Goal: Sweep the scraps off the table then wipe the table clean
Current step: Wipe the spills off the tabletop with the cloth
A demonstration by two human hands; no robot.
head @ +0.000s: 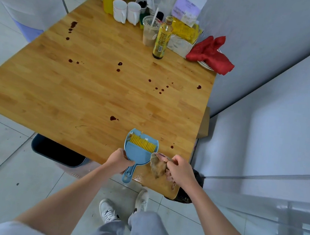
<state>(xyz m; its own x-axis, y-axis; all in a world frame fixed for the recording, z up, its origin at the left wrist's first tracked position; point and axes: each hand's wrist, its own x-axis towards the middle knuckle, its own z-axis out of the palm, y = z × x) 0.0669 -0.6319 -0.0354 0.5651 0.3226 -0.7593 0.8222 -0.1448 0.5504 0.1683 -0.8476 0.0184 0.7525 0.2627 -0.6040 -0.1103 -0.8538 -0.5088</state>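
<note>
Blue dustpan [139, 150] holds a yellow brush [142, 143].

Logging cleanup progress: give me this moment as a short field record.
left hand: left hand grips blue plastic dustpan holding a yellow-bristled brush
right hand: right hand pinches crumpled brownish rag at the table's near edge
table: wooden tabletop with dark red spots unwiped
below: dark bin under the near edge

Left hand [118, 158] grips dustpan [139, 151]; right hand [180, 170] grips rag [157, 165].
</note>
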